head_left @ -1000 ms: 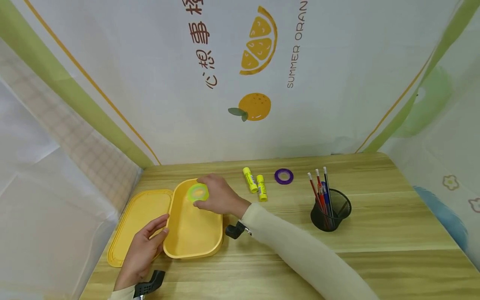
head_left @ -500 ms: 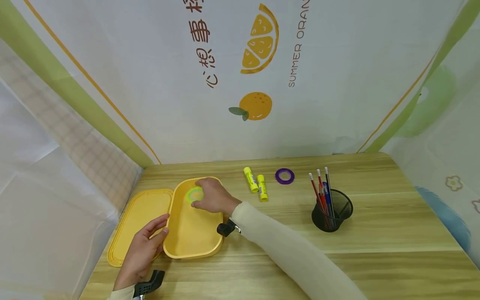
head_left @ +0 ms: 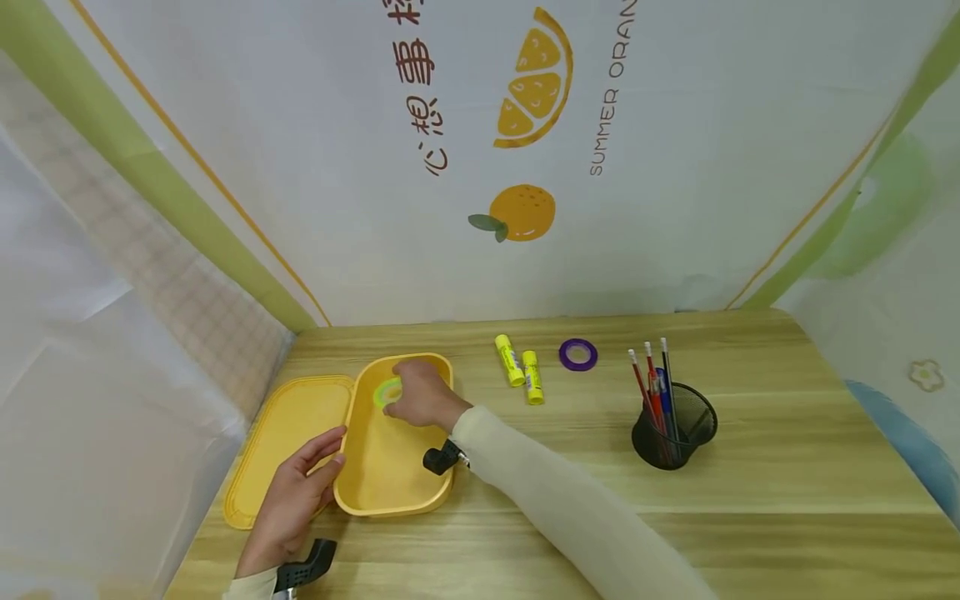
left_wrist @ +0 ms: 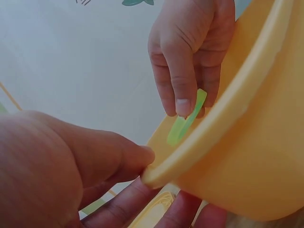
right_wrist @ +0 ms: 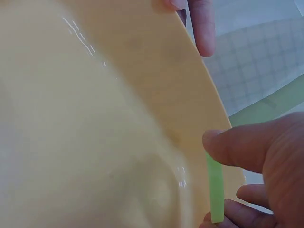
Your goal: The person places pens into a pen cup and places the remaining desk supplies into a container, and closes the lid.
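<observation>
On my left, the yellow lid (head_left: 294, 421) lies on the counter (head_left: 795, 437), just beside the box. My left grip (head_left: 288, 500) holds the left side of the yellow box (head_left: 390, 467) — thumb and fingers pinch its rim. That grip stays in the same spot as a second ago, and so does the box.

Next comes the green ring (right_wrist: 216, 190), inside the box near its far end. My right grip (head_left: 422, 396) reaches over the box and pinches the ring between thumb and fingers. In the left wrist view the ring is tilted, not flat. I can't tell if it touches the bottom.

Here is what's new: my right grip has slid a little to the left over the last second, and the ring has gone along with it. The dark camera (head_left: 442, 457) on my right wrist sits over the box's right edge now — a second ago it was outside. To me, this means the ring is farther into the box, but I haven't let go of it.

Right of the box, two yellow sticks (head_left: 509, 360) lie side by side. Then comes a purple ring (head_left: 563, 355), flat on the counter. Last is a black cup (head_left: 688, 440) with pencils (head_left: 638, 372) and pens poking out. I see no change in any of these.
</observation>
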### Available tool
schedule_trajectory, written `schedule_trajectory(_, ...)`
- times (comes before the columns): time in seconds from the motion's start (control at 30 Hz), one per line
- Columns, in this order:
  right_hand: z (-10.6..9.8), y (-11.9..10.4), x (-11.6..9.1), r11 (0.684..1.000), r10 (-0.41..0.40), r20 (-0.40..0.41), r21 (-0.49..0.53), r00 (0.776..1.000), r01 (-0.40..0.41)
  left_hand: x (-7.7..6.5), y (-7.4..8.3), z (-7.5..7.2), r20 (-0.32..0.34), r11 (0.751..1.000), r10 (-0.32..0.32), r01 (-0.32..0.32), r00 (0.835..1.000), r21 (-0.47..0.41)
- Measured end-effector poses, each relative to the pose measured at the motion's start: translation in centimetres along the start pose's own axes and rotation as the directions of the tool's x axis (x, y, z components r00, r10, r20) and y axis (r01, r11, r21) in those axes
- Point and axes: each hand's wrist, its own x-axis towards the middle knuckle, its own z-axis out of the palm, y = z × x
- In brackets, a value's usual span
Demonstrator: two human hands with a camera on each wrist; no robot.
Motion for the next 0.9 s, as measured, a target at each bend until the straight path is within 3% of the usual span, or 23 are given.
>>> schedule_trajectory(0.4,0.49,0.41,0.37,0.996,0.028,-0.014,0.087,1.0,-0.027,-0.01,-0.18,0.0,-0.015,1.0,0.004,-0.004,1.0,-0.027)
schedule_trajectory(0.9,0.45,0.6,0.32,0.994,0.019,-0.001,0.108,1.0,-0.018,-0.27,-0.11,0.13,-0.018,0.999,0.006,-0.006,1.0,-0.046)
